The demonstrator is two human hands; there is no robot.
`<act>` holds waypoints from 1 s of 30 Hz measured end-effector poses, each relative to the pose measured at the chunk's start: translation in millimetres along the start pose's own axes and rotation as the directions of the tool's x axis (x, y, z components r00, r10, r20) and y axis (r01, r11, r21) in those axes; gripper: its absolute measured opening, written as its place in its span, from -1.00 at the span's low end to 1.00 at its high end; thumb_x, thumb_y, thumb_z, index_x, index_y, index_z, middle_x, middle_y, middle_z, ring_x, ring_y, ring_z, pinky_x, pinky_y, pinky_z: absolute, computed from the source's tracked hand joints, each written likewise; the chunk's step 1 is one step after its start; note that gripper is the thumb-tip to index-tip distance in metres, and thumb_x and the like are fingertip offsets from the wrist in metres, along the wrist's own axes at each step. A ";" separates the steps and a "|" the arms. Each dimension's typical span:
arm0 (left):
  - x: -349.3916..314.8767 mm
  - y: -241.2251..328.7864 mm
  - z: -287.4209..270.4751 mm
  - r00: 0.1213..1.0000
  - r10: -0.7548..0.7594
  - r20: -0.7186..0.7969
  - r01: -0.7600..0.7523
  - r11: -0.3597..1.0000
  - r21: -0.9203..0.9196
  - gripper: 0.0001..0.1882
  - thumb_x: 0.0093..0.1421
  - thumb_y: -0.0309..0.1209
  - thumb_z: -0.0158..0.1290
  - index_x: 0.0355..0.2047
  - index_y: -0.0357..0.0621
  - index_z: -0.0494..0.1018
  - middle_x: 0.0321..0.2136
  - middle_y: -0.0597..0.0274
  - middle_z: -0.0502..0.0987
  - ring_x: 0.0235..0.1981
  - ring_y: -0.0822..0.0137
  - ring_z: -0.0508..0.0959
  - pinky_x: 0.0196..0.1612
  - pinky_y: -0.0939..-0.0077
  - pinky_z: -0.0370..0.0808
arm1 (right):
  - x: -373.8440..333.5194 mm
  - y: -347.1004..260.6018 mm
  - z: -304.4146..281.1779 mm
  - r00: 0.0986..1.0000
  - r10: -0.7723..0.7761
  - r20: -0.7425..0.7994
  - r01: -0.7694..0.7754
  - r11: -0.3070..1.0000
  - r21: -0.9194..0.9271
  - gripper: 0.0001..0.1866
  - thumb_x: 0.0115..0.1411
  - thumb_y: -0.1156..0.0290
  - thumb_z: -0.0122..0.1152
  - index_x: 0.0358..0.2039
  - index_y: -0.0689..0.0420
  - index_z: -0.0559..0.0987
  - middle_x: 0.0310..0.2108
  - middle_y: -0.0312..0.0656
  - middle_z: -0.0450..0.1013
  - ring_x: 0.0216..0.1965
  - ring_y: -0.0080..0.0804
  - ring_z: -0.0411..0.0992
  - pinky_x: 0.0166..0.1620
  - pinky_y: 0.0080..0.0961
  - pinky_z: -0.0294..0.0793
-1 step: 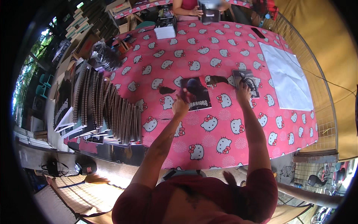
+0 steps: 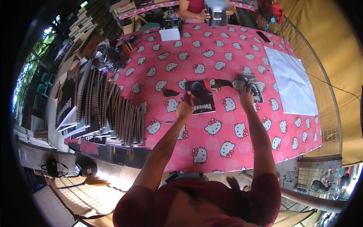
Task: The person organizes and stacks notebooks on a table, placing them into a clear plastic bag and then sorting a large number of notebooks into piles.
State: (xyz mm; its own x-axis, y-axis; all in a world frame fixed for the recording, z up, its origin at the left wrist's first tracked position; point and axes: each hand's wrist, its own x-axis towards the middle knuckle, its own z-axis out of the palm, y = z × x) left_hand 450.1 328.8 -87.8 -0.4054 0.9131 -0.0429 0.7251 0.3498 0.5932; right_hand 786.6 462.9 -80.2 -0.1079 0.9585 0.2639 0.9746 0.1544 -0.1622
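Observation:
A dark spiral notebook (image 2: 201, 96) with a hooded figure on its cover lies on the pink tablecloth in front of me. My left hand (image 2: 184, 108) is closed at its left edge, the thumb side against the cover. Farther right lies a second notebook (image 2: 254, 84) with a grey and black cover. Over its lower left part rests my right hand (image 2: 247, 96), fingers stretched out on the cover. Part of that notebook is hidden under the hand.
Spiral notebooks (image 2: 124, 117) are stacked at the left. A white sheet (image 2: 293, 81) lies at the right, below a dark phone (image 2: 263, 36). Across the table, another person's hands (image 2: 204, 15) hold a dark box-like thing (image 2: 217, 15), near a notebook stack (image 2: 170, 34).
The whole view has shifted slightly. The person across has lifted the dark thing more upright, with both hands at its sides. My hands stay in place on the notebooks.

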 end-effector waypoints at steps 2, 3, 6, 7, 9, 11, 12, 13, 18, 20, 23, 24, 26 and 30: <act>-19.5 -0.5 9.0 0.988 0.143 -0.050 -0.141 0.989 0.047 -0.40 0.20 -0.20 0.02 0.11 -0.35 0.15 -0.14 -0.35 0.45 -0.10 -0.31 0.47 -0.06 -0.09 0.43 | -8.8 11.0 13.2 0.990 -0.086 0.113 0.090 0.995 -0.032 -0.44 0.11 0.45 0.11 0.16 0.15 0.25 -0.07 0.22 0.37 -0.14 0.33 0.42 -0.14 0.13 0.48; -28.4 -5.6 7.2 0.973 0.214 -0.085 -0.207 0.975 0.085 -0.46 0.21 -0.22 0.00 0.07 -0.35 0.17 -0.17 -0.35 0.46 -0.12 -0.33 0.47 -0.08 -0.11 0.42 | -13.4 10.1 10.3 0.982 -0.127 0.138 0.119 0.991 0.065 -0.50 0.11 0.48 0.12 0.09 0.20 0.30 -0.19 0.15 0.42 -0.19 0.10 0.48 -0.26 -0.02 0.53; -33.4 -12.5 -20.2 0.915 0.263 -0.305 -0.293 0.955 -0.055 -0.60 0.25 -0.28 -0.04 -0.04 -0.29 0.20 -0.27 -0.33 0.49 -0.18 -0.37 0.47 -0.14 -0.18 0.39 | -7.3 -46.6 -76.9 0.975 0.033 0.220 -0.177 0.715 0.676 -0.62 0.10 0.49 0.09 -0.03 0.23 0.43 -0.33 0.05 0.53 -0.27 -0.12 0.55 -0.31 -0.16 0.52; -54.0 -11.5 -32.4 0.915 0.150 -0.374 -0.271 0.917 -0.294 -0.63 0.25 -0.29 -0.03 -0.05 -0.24 0.18 -0.33 -0.32 0.51 -0.22 -0.37 0.49 -0.18 -0.22 0.39 | -19.9 -60.8 -104.5 0.956 0.097 0.275 -0.287 0.489 0.824 -0.64 0.10 0.48 0.09 -0.05 0.22 0.47 -0.33 0.03 0.55 -0.27 -0.15 0.55 -0.29 -0.17 0.50; -103.3 8.3 -102.8 0.993 0.078 -0.085 -0.094 0.974 -0.206 -0.65 0.23 -0.36 0.00 -0.08 -0.17 0.13 -0.40 -0.27 0.53 -0.32 -0.31 0.53 -0.27 -0.20 0.42 | -27.5 -49.2 -116.4 0.964 0.070 0.257 -0.263 0.092 0.961 -0.68 0.14 0.45 0.17 -0.08 0.23 0.50 -0.29 -0.08 0.57 -0.26 -0.34 0.54 -0.26 -0.31 0.49; -147.7 -15.4 -163.9 0.988 0.134 -0.080 -0.146 0.974 -0.173 -0.66 0.21 -0.39 0.03 -0.08 -0.14 0.16 -0.40 -0.27 0.54 -0.37 -0.26 0.56 -0.32 -0.12 0.46 | -37.2 -100.9 -150.4 0.971 -0.008 0.237 -0.235 0.120 0.965 -0.71 0.18 0.42 0.24 -0.11 0.25 0.48 -0.37 -0.25 0.52 -0.31 -0.47 0.48 -0.30 -0.46 0.43; -165.9 -25.9 -201.8 0.982 0.180 -0.056 -0.187 0.966 -0.179 -0.60 0.21 -0.42 0.01 0.01 -0.16 0.15 -0.41 -0.24 0.55 -0.36 -0.21 0.58 -0.32 -0.04 0.49 | -48.1 -131.3 -173.4 0.971 -0.046 0.233 -0.225 0.138 0.965 -0.72 0.19 0.41 0.27 -0.13 0.26 0.47 -0.41 -0.34 0.49 -0.34 -0.54 0.45 -0.31 -0.54 0.40; -190.3 -35.5 -243.1 0.975 0.223 -0.019 -0.223 0.958 -0.183 -0.54 0.21 -0.45 0.00 0.09 -0.18 0.14 -0.43 -0.22 0.56 -0.34 -0.15 0.60 -0.33 0.04 0.51 | -60.9 -155.9 -192.4 0.989 -0.086 0.123 -0.106 0.186 0.977 -0.74 0.21 0.40 0.27 -0.16 0.25 0.50 -0.40 -0.35 0.49 -0.34 -0.55 0.44 -0.30 -0.55 0.40; -267.5 -114.2 -462.9 0.810 0.529 0.253 -0.483 0.847 -0.223 -0.61 -0.03 -0.71 -0.01 -0.21 -0.15 0.63 -0.49 0.12 0.58 -0.48 0.18 0.59 -0.42 0.36 0.51 | -97.8 -294.6 -287.2 0.885 -0.083 -0.458 0.463 0.257 0.848 -0.79 0.20 0.46 0.25 -0.17 0.27 0.62 -0.28 -0.27 0.45 -0.27 -0.49 0.42 -0.18 -0.55 0.42; -292.0 -157.2 -550.1 0.727 0.678 0.110 -0.663 0.735 -0.143 -0.65 -0.04 -0.57 0.04 -0.21 -0.19 0.63 -0.59 0.16 0.52 -0.69 0.34 0.43 -0.59 0.41 0.35 | -108.4 -353.5 -322.5 0.731 -0.121 -0.671 0.667 0.330 0.667 -0.72 0.13 0.53 0.26 -0.11 0.27 0.62 -0.19 -0.18 0.42 -0.22 -0.42 0.42 -0.14 -0.51 0.43; -331.3 -195.3 -640.3 0.640 0.404 -0.654 -0.626 0.767 -0.140 -0.57 0.18 -0.33 0.01 0.03 -0.30 0.46 -0.15 0.03 0.48 -0.17 0.30 0.44 -0.12 0.42 0.37 | -99.1 -449.8 -347.3 0.436 -0.221 -0.872 0.900 0.123 0.419 -0.62 0.06 0.61 0.23 -0.05 0.14 0.63 -0.12 -0.17 0.40 -0.19 -0.31 0.44 -0.07 -0.44 0.46; -336.1 -207.0 -663.3 0.514 0.197 -0.835 -0.607 0.771 -0.192 -0.48 0.25 -0.29 -0.02 0.15 -0.35 0.37 0.07 -0.05 0.46 0.08 0.23 0.45 0.11 0.38 0.40 | -103.0 -480.6 -355.9 0.392 -0.336 -0.857 0.919 0.098 0.382 -0.57 0.04 0.65 0.18 -0.05 0.09 0.63 -0.09 -0.16 0.41 -0.14 -0.27 0.44 -0.02 -0.40 0.45; -290.4 -159.7 -673.4 0.475 0.437 -0.764 -0.803 0.570 -0.173 -0.34 0.23 -0.39 -0.03 0.30 -0.41 0.10 0.22 -0.14 0.29 0.22 0.11 0.34 0.30 0.31 0.23 | -86.1 -529.0 -351.9 0.311 -0.686 -0.658 0.912 0.021 0.410 -0.46 -0.01 0.73 0.05 -0.02 0.02 0.63 0.03 -0.15 0.41 0.01 -0.19 0.42 0.09 -0.35 0.39; -177.0 -119.9 -643.4 0.607 0.402 -0.685 -0.754 0.565 -0.336 -0.49 0.19 -0.46 0.08 0.19 -0.17 0.39 -0.41 0.50 0.47 -0.54 0.70 0.21 -0.42 0.79 0.20 | -69.1 -527.3 -334.4 0.411 -0.811 -0.417 0.848 0.171 0.502 -0.23 -0.13 0.81 -0.12 0.13 -0.05 0.51 0.32 -0.19 0.20 0.32 -0.22 0.15 0.27 -0.38 0.21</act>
State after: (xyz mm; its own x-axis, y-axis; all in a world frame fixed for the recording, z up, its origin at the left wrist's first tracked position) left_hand 76.8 -9.5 365.8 -0.3359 0.5515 0.7635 0.5285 -0.5606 0.6375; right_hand 345.8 235.1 305.1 -0.7531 0.1686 0.6360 -0.0233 0.9592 -0.2818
